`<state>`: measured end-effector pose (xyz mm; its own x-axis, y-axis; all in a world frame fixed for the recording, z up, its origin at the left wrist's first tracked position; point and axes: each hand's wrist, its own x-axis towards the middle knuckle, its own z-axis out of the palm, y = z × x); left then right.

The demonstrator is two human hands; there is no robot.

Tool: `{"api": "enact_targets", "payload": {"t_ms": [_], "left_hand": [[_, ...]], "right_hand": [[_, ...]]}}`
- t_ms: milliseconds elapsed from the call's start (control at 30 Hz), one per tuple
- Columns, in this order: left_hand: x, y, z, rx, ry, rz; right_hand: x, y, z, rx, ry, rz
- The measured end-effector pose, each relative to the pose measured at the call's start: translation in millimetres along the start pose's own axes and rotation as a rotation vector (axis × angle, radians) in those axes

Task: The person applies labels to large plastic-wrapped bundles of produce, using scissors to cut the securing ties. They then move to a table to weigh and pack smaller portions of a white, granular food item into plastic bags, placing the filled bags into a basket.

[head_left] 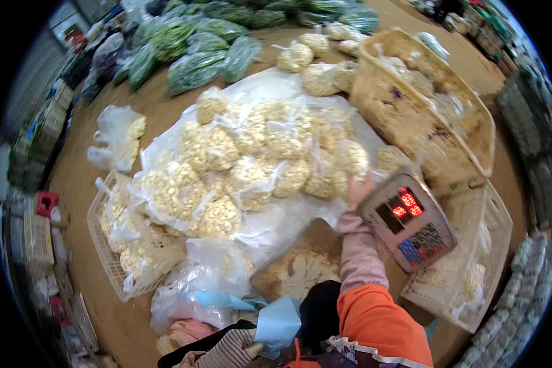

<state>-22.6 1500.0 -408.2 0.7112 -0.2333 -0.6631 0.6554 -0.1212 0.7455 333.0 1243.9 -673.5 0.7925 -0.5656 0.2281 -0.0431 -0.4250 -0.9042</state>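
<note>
My right hand [359,189] reaches forward beside the scale's display, touching or almost touching a clear plastic bag of pale pieces [352,158]. Its fingers are blurred and partly hidden, so their grip does not show. The pieces look like peeled garlic cloves. Low in the view, my left hand [255,349], in a striped sleeve, is closed at the lower edge of a light blue sheet [278,325]. The scale display [408,219], with red lit digits and a keypad, tilts right of my right forearm. Many similar tied bags [251,178] are heaped ahead on white plastic sheeting [276,84].
A yellowed tub [405,132] holding bags stands at the right, with a pale crate [495,230] nearer. Another crate [107,257] with filled bags is at the left. A worn brown board [306,267] lies before me. Bagged green vegetables [196,70] line the back.
</note>
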Motion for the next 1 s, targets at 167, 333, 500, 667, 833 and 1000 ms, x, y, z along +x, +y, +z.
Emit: {"api": "enact_targets", "payload": {"t_ms": [167,333,500,667,833,1000], "left_hand": [[33,-18,10,0.166,-0.258,-0.035],[63,15,40,0.403,-0.498,-0.137],[81,-62,50,0.629,-0.635,0.279],[94,-14,55,0.855,-0.726,0.221],[99,51,79,0.017,-0.192,0.113],[105,58,62,-0.258,0.143,0.172]], "right_hand": [[-81,-95,-68,0.466,-0.723,0.654],[-134,-148,-164,0.687,-1.151,0.415],[-104,-180,-287,0.660,-1.279,0.249],[-31,-182,-452,0.280,-0.772,0.073],[-9,-152,-549,0.061,-0.079,-0.021],[9,-146,-488,-1.056,0.023,-0.332]]}}
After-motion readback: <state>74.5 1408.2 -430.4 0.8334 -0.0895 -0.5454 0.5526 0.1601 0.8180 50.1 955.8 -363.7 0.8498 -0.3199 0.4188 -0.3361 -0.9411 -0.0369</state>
